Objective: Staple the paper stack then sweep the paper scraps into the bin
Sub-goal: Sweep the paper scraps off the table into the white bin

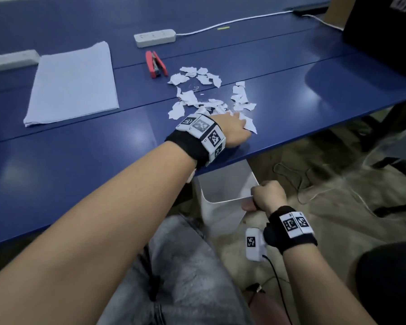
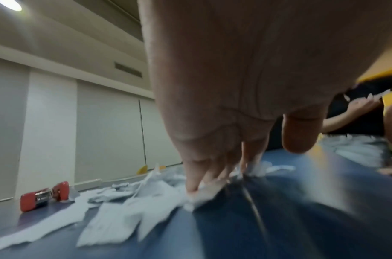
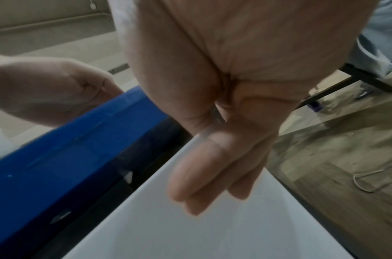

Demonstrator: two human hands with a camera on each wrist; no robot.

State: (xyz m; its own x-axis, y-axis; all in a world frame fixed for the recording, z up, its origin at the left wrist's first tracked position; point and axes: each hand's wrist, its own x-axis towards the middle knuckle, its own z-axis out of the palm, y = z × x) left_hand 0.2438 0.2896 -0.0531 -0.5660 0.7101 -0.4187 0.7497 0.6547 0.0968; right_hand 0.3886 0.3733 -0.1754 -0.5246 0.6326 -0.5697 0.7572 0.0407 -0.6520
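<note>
Torn white paper scraps (image 1: 209, 95) (image 2: 115, 152) lie spread on the blue table (image 1: 80, 172) near its front edge. My left hand (image 1: 234, 127) (image 2: 212, 122) lies on the nearest scraps, straight fingers pressing them against the tabletop. Below that edge is the white bin (image 1: 220, 207) (image 3: 190, 227), and my right hand (image 1: 267, 195) (image 3: 212, 175) grips its near rim, fingers inside. The white paper stack (image 1: 70, 83) lies flat at the table's left. A red stapler (image 1: 155, 64) (image 2: 44, 135) lies between the stack and the scraps.
A white power strip (image 1: 154, 38) with its cable sits at the back, another (image 1: 10, 59) at far left. A black box (image 1: 384, 31) stands back right. Cables (image 1: 302, 179) trail on the floor beside the bin. My knee in jeans (image 1: 185, 266) is under the table edge.
</note>
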